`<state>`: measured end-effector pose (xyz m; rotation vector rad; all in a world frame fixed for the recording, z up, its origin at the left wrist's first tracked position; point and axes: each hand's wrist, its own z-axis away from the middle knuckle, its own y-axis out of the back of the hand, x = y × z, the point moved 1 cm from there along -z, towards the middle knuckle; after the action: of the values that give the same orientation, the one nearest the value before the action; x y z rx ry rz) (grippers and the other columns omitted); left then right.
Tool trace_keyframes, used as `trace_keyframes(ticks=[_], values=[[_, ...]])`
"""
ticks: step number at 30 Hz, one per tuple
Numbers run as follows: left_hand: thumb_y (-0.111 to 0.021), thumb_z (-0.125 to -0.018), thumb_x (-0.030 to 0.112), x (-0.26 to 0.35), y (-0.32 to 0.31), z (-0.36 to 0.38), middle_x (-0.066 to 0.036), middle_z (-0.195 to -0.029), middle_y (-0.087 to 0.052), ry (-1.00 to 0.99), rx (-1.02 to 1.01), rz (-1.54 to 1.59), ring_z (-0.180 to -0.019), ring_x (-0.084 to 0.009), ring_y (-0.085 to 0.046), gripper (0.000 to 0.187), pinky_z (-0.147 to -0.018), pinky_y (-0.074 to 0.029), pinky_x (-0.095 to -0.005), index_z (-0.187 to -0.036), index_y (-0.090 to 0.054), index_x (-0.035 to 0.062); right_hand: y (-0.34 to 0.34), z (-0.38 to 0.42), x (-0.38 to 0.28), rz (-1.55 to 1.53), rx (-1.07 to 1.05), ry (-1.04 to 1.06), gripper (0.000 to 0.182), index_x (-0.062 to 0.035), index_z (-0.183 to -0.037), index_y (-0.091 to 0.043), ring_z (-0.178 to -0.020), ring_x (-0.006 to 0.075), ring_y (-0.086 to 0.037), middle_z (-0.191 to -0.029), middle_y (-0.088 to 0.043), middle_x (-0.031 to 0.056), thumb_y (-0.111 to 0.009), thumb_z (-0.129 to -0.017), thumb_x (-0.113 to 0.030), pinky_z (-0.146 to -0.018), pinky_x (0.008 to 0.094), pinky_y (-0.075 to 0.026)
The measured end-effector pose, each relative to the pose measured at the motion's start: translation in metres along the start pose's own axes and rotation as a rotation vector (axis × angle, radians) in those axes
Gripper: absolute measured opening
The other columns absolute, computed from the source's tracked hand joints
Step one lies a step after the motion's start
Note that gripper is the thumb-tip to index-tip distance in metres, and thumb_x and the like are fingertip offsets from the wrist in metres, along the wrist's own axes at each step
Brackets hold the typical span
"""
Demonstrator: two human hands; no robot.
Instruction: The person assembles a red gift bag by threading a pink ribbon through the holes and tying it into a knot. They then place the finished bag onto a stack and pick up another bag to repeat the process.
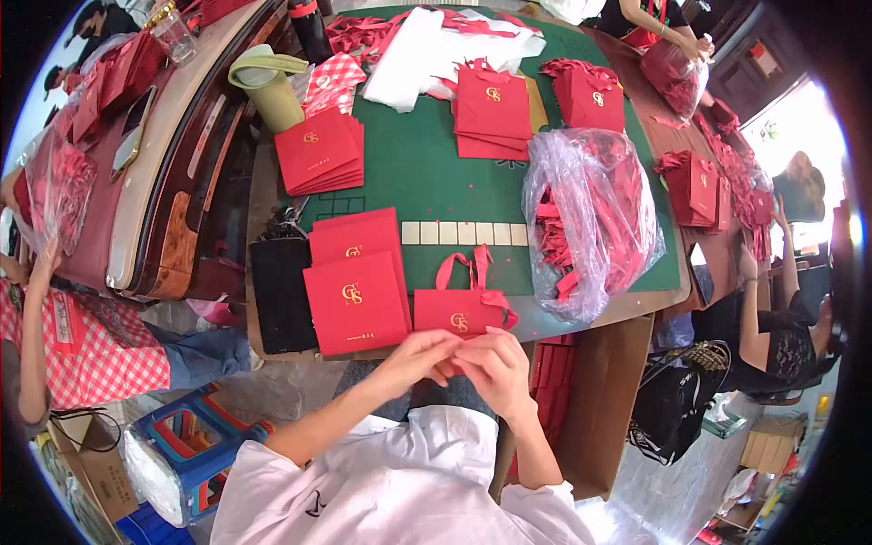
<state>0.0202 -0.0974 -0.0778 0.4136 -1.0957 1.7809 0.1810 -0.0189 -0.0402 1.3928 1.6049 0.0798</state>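
Observation:
My left hand and my right hand meet at the table's front edge, fingers pinched together. Whatever is between the fingertips is too small or hidden to make out. Just beyond them is a small red paper gift bag with gold lettering and red ribbon handles; my fingers overlap its lower edge. Flat red bags lie stacked to the left of it. On the right, a clear plastic bag full of red ribbons rests on the green table mat.
More red bag stacks sit farther back, beside a green cup holder and white plastic sheeting. A black pouch lies at the left edge. Other people's hands work at neighbouring tables. An open cardboard box stands below.

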Motion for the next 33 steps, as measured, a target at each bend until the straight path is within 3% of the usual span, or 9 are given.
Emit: trace_keyframes(ticks=[1, 3, 5, 6, 10, 12, 18, 28, 33], values=[[-0.058, -0.098, 0.023, 0.009, 0.000, 0.004, -0.005, -0.107, -0.065, 0.001, 0.000, 0.000, -0.084, -0.0153, -0.065, 0.023, -0.076, -0.055, -0.0348, -0.114, -0.063, 0.0065, 0.002, -0.003, -0.002, 0.011, 0.025, -0.088, 0.018, -0.0089, -0.087, -0.068, -0.086, 0.0258, -0.066, -0.090, -0.068, 0.0051, -0.080, -0.074, -0.006, -0.080, 0.0429, -0.052], [-0.063, -0.093, 0.015, 0.033, 0.002, 0.009, -0.009, -0.105, -0.061, -0.500, 0.360, -0.815, -0.075, -0.0195, -0.065, 0.024, -0.065, -0.054, -0.0353, -0.115, -0.061, 0.0031, 0.001, -0.006, -0.003, 0.023, 0.050, -0.178, 0.017, -0.0075, -0.086, -0.068, -0.080, 0.0255, -0.067, -0.085, -0.068, 0.0058, -0.080, -0.074, -0.005, -0.078, 0.0417, -0.053], [-0.065, -0.089, 0.008, 0.044, 0.009, 0.001, -0.017, -0.103, -0.055, -0.673, 0.557, -1.160, -0.082, -0.0335, -0.067, 0.028, -0.065, -0.055, -0.0446, -0.115, -0.058, 0.0023, -0.006, -0.009, 0.000, 0.071, 0.045, -0.403, 0.017, -0.0087, -0.089, -0.067, -0.078, 0.0271, -0.066, -0.083, -0.068, 0.0057, -0.079, -0.077, -0.011, -0.072, 0.0383, -0.051], [-0.064, -0.087, 0.006, 0.047, 0.013, -0.004, -0.019, -0.109, -0.051, -0.718, 0.561, -1.210, -0.081, -0.0396, -0.065, 0.028, -0.066, -0.055, -0.0479, -0.114, -0.058, 0.0011, -0.012, -0.010, 0.005, 0.038, 0.082, -0.423, 0.017, -0.0083, -0.089, -0.068, -0.075, 0.0278, -0.065, -0.083, -0.068, 0.0068, -0.079, -0.076, -0.011, -0.068, 0.0383, -0.050], [-0.065, -0.086, 0.005, 0.048, 0.018, -0.017, -0.019, -0.110, -0.052, -0.573, 0.535, -1.323, -0.083, -0.0403, -0.065, 0.028, -0.069, -0.056, -0.0484, -0.112, -0.058, -0.0019, -0.037, -0.014, 0.024, 0.101, 0.104, -0.397, 0.014, -0.0085, -0.091, -0.071, -0.074, 0.0286, -0.064, -0.084, -0.068, 0.0071, -0.076, -0.078, -0.009, -0.069, 0.0387, -0.049], [-0.069, -0.082, 0.004, 0.047, 0.017, -0.021, -0.017, -0.110, -0.053, -0.474, 0.532, -1.331, -0.088, -0.0410, -0.064, 0.034, -0.073, -0.055, -0.0495, -0.116, -0.060, 0.0013, -0.047, -0.012, 0.032, 0.115, 0.105, -0.399, 0.014, -0.0085, -0.091, -0.071, -0.074, 0.0284, -0.064, -0.083, -0.067, 0.0072, -0.075, -0.078, -0.009, -0.069, 0.0389, -0.048], [-0.069, -0.082, 0.003, 0.043, 0.016, -0.028, -0.017, -0.113, -0.054, -0.438, 0.539, -1.351, -0.089, -0.0426, -0.064, 0.037, -0.073, -0.056, -0.0502, -0.118, -0.059, 0.0005, -0.052, -0.013, 0.035, 0.153, 0.093, -0.402, 0.014, -0.0062, -0.091, -0.072, -0.073, 0.0263, -0.064, -0.081, -0.067, 0.0078, -0.075, -0.078, -0.006, -0.067, 0.0370, -0.046], [-0.066, -0.085, 0.005, 0.042, 0.007, -0.022, -0.015, -0.105, -0.054, -0.489, 0.573, -1.350, -0.082, -0.0418, -0.064, 0.018, -0.067, -0.054, -0.0521, -0.101, -0.058, 0.0034, -0.055, -0.009, 0.039, 0.134, 0.118, -0.344, 0.014, -0.0067, -0.085, -0.072, -0.073, 0.0257, -0.062, -0.079, -0.066, 0.0066, -0.077, -0.072, -0.004, -0.070, 0.0372, -0.045], [-0.058, -0.089, 0.006, 0.032, 0.013, -0.028, -0.014, -0.093, -0.066, -0.580, 0.600, -1.272, -0.081, -0.0386, -0.066, 0.012, -0.066, -0.052, -0.0506, -0.101, -0.058, 0.0050, -0.051, -0.010, 0.035, 0.173, 0.120, -0.280, 0.015, -0.0056, -0.082, -0.068, -0.070, 0.0249, -0.061, -0.074, -0.062, 0.0062, -0.077, -0.070, -0.003, -0.069, 0.0366, -0.045]])
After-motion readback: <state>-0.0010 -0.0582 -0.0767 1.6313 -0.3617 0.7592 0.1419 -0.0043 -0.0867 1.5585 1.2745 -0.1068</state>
